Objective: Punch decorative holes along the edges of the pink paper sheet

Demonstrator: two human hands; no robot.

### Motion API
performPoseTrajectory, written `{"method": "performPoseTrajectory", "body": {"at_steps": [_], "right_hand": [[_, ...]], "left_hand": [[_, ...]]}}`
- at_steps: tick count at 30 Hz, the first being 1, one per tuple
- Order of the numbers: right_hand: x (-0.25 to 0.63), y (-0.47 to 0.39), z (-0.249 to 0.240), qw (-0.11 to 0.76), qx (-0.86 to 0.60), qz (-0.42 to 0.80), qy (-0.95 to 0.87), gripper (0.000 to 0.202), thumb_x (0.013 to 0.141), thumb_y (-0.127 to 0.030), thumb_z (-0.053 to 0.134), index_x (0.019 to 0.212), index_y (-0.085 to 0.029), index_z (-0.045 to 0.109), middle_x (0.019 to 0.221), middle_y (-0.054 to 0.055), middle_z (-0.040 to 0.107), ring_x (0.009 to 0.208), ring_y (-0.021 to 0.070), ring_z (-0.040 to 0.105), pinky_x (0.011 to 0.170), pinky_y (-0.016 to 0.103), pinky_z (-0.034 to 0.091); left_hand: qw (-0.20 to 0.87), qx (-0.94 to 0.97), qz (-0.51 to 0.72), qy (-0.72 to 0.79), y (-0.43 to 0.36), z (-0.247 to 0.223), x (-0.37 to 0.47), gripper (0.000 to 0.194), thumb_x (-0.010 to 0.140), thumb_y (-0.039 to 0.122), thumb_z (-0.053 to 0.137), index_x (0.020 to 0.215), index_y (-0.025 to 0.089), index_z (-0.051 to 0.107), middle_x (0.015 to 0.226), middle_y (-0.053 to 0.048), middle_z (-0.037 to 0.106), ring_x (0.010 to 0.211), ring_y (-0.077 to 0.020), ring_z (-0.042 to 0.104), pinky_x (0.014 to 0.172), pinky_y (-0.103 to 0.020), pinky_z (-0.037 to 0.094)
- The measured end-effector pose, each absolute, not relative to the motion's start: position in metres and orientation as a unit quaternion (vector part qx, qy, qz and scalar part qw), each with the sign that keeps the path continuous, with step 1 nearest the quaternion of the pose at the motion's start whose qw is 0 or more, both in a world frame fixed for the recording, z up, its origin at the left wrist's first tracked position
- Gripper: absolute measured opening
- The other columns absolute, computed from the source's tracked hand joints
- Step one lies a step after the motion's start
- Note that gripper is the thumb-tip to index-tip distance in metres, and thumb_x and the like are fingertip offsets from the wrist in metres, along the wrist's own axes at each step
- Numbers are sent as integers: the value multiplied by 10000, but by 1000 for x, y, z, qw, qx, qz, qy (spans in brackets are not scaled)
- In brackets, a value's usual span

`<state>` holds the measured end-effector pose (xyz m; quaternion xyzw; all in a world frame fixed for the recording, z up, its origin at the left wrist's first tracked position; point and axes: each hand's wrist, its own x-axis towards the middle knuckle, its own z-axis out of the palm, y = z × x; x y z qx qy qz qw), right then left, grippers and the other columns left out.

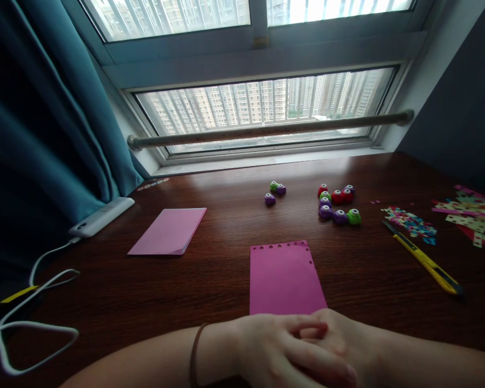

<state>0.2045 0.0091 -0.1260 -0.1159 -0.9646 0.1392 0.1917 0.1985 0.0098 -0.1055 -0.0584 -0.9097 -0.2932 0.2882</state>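
My left hand [281, 347] lies across my right hand [341, 337] at the bottom of the view, its fingers reaching over it and somewhat apart. No object shows in the left fingers, while most of the right fingers are hidden beneath. Just beyond both hands is a magenta paper sheet [285, 280], with small shapes punched along its top edge and upper right side. The hands cover its near edge; whether they press on it I cannot tell. Farther back stand several small craft punches [339, 216] in purple, green and red, with three more punches [270, 199] to their left.
A stack of pink paper [167, 231] lies left, near a white device [103, 216] with a white cable [44, 324]. To the right are a yellow utility knife [424, 261], paper confetti [412, 223] and punched paper strips [475, 215]. A window and rail [270, 130] stand behind.
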Motion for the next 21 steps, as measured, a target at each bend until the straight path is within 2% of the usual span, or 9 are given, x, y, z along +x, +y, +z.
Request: {"method": "performPoseTrajectory", "body": {"at_steps": [3,5,8,11,14,17,21], "right_hand": [[204,10,-123,207,-103,137,-963,233,864,-202,397,688,-177,546,733,-46,644,631,73,583,524,198,428],[204,9,-120,235,-103,130,-958,285,878,-208,357,652,-173,527,678,-41,623,598,73,569,511,199,422],[203,9,-114,266,-107,117,-951,280,868,-176,341,647,-176,513,640,-41,599,572,71,552,492,202,403],[203,9,-111,261,-118,118,-951,213,833,-162,383,660,-181,505,635,-40,584,550,74,533,468,208,380],[203,10,-112,264,-124,132,-947,195,820,-199,401,642,-185,482,615,-38,559,529,81,514,461,213,371],[203,10,-115,263,-128,135,-947,180,815,-195,417,645,-189,476,617,-47,552,541,77,514,483,207,376],[203,10,-119,285,-129,119,-942,172,810,-170,424,645,-192,469,613,-58,544,543,72,505,486,207,372]], "left_hand": [[195,-54,-327,-923,4,-106,199,605,631,102,547,1228,27,489,1156,-265,543,1001,-488,524,474,-408,361],[175,-32,-339,-924,2,-106,199,582,628,113,551,1204,35,517,1162,-257,543,1009,-486,521,492,-413,370],[219,-67,-319,-919,4,-106,199,551,643,93,536,1183,-12,512,1113,-295,552,1000,-490,524,516,-423,359],[289,-91,-275,-913,9,-105,199,486,666,65,508,1140,-42,516,998,-322,581,924,-490,561,503,-424,325],[344,-76,-252,-901,14,-106,198,452,671,46,503,1120,9,527,923,-287,608,833,-467,596,459,-401,291],[378,-79,-256,-886,16,-110,196,497,652,38,515,1148,60,508,918,-256,619,808,-452,605,438,-380,272],[402,-78,-251,-877,17,-113,194,494,637,43,521,1131,66,521,907,-243,625,798,-437,610,415,-370,256]]}}
